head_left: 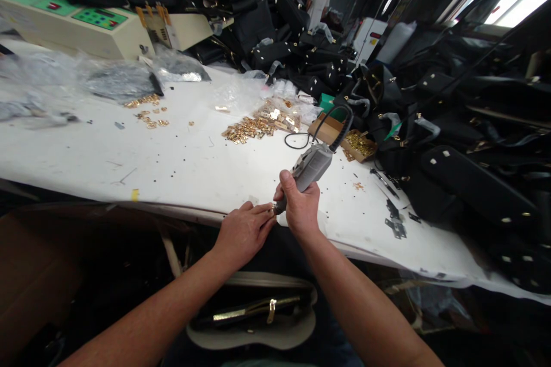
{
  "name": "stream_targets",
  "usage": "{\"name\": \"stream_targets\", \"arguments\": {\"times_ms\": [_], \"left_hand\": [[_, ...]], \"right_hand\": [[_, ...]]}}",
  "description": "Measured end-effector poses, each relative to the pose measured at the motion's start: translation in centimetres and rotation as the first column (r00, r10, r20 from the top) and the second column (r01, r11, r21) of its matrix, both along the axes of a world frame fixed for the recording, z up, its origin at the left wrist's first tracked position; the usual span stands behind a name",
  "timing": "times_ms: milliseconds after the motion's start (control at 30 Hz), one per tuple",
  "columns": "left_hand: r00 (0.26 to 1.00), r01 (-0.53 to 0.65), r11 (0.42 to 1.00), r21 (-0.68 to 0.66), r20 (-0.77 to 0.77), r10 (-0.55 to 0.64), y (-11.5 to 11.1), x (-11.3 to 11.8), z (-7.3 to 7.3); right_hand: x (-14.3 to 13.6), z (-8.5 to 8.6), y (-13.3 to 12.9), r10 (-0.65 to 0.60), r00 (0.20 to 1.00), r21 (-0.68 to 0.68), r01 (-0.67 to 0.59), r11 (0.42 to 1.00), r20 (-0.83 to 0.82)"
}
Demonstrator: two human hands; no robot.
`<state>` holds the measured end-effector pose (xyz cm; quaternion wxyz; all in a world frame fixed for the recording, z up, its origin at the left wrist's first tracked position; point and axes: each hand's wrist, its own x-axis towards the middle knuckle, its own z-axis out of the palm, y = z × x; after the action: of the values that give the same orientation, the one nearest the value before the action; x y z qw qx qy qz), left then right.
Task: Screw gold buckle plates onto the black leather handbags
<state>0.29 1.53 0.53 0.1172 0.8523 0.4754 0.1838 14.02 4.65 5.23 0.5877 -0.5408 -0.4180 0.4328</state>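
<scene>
My right hand [303, 209] is wrapped round a grey electric screwdriver [315, 163], thumb on top, its nose tilted down to the left. At that nose, by the table's front edge, the fingers of my left hand [241, 235] are pressed together. Whatever they pinch is too small and covered to make out. Below my hands an open handbag [252, 343] with a pale inside rests at my lap. A gold zipper with a pull [271, 311] shows inside it. From the screwdriver's rear end a black cord [345, 126] loops back onto the table.
Gold metal fittings [249, 129] lie heaped on the white table [172, 155]. A cardboard box [329, 129] holds more brass-coloured pieces. Black bags [477, 183] pile up right and behind. Black metal parts [395, 221] lie right. A green-topped machine [86, 26] stands back left; a person [318, 0] is far behind.
</scene>
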Motion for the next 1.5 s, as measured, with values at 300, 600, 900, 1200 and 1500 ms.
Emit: {"name": "stream_targets", "arguments": {"times_ms": [300, 600, 900, 1200, 1500], "left_hand": [[1.000, 0.004, 1.000, 0.016, 0.023, -0.004, 0.0, -0.1, -0.3], [1.000, -0.002, 1.000, 0.013, 0.012, 0.002, 0.0, 0.0, -0.3], [1.000, -0.010, 0.999, 0.035, -0.003, 0.010, 0.0, -0.1, -0.4], [1.000, -0.019, 0.999, 0.036, 0.003, 0.018, 0.0, 0.0, -0.7], [0.997, -0.011, 0.996, 0.086, -0.073, 0.018, -0.2, 0.1, -0.3]], "right_hand": [[0.1, 0.3, 0.0, -0.002, 1.000, 0.016, 0.002, 1.000, 0.000], [0.0, -0.3, -0.1, -0.020, 0.999, 0.016, 0.021, 1.000, -0.030], [-0.1, -0.4, -0.1, -0.027, 0.997, 0.033, 0.029, 0.999, -0.065], [0.7, -0.5, 0.3, -0.070, 0.996, 0.056, 0.073, 0.996, -0.063], [1.0, -1.0, 1.6, -0.094, 0.993, 0.073, 0.100, 0.992, -0.075]]}}
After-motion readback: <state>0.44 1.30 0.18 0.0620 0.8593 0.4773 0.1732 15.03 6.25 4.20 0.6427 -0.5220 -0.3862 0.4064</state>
